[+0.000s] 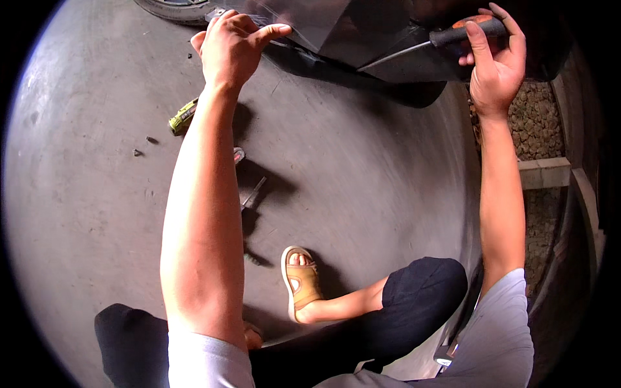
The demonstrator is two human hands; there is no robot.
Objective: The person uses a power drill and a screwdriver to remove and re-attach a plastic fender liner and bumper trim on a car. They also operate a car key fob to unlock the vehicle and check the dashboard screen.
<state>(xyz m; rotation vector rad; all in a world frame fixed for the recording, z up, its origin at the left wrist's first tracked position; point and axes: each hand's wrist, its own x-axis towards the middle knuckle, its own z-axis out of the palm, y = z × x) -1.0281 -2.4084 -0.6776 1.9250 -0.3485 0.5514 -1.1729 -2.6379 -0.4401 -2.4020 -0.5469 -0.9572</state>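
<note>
My right hand (495,71) is wrapped round the black and orange handle of a screwdriver (446,35). Its thin shaft slants down to the left, the tip touching the lower edge of a glossy dark car panel (388,32). At the left end of that panel is my left hand (234,52), fingers curled and thumb stretched along the edge. It seems to grip the panel there; the fingertips are partly hidden. Beyond this hand, part of a tyre (173,11) shows at the top.
On the grey floor (90,213) lie a yellow-green tool (183,118), a second screwdriver (253,193) and small dark bits (136,152), some partly behind my left forearm. My sandalled foot (303,284) rests below. A rough stone strip (535,123) and a pale beam (543,173) lie at right.
</note>
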